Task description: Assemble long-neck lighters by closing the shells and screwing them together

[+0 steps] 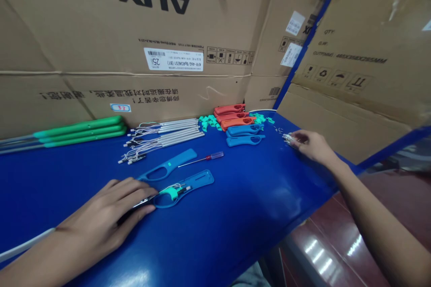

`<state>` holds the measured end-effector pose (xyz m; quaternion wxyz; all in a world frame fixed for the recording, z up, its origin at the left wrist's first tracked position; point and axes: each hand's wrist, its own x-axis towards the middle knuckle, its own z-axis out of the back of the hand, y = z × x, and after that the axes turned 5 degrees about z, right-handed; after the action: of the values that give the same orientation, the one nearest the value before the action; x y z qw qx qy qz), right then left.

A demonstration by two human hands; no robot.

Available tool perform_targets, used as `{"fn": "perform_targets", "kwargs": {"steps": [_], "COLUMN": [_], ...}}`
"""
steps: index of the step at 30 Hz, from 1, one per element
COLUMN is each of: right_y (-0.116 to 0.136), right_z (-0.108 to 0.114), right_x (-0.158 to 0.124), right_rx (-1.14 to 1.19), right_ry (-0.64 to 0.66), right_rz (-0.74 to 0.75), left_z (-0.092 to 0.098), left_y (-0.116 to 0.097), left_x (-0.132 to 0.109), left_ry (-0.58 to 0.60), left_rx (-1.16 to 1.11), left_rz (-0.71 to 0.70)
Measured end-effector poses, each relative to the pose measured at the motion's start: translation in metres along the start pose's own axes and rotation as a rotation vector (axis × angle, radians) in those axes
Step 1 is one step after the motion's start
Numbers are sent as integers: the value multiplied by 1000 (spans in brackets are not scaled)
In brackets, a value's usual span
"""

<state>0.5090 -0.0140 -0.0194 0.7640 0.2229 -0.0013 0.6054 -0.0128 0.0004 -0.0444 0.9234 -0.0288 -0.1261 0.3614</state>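
Observation:
My left hand (pixel 107 215) lies on the blue table (pixel 235 215), fingers pressed down on a dark metal rod that runs into an open blue handle shell (pixel 195 181) with a green trigger piece (pixel 171 192) and wires inside. A second blue shell half (pixel 168 167) lies just above it. My right hand (pixel 308 143) reaches to the table's far right and pinches small metal parts (pixel 287 137) in a little pile. A red-handled screwdriver (pixel 205 158) lies between the two hands.
Green-handled rods (pixel 77 132) lie at the back left, wired metal tubes (pixel 164 136) in the middle, green triggers (pixel 210 121), red shells (pixel 232 114) and blue shells (pixel 244 134) at the back right. Cardboard boxes (pixel 168 31) wall in the back and right.

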Motion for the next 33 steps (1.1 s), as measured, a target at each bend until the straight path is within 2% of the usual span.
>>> {"fn": "perform_targets", "kwargs": {"steps": [4,6,7,10,16,21,28,33], "right_y": [36,60,73,103,136,159,173,181], "right_z": [12,17,19,20,12,10,2,-2], "right_x": [-7,-11,-13,-14,-13,-16,-15,-15], "right_rx": [268,740,884,1081,1154,1150,1159,1091], "right_ry": [53,180,250,407,579,635,715,718], "right_rz": [24,-13,-22,-5,134,197,273,305], "left_z": [1,2,2,3,7,9,8,8], "left_y": [3,5,5,3,-9,-9,-4,-5], "left_x": [2,2,2,2,1,1,0,-2], "left_ry": [-23,-25,-29,-58,-42,-19,-24,3], "left_rx": [-7,-21,-26,-28,-53,-65,-78,-76], "left_rz": [-47,-80,-95,-111,-55,-50,-97,-55]}}
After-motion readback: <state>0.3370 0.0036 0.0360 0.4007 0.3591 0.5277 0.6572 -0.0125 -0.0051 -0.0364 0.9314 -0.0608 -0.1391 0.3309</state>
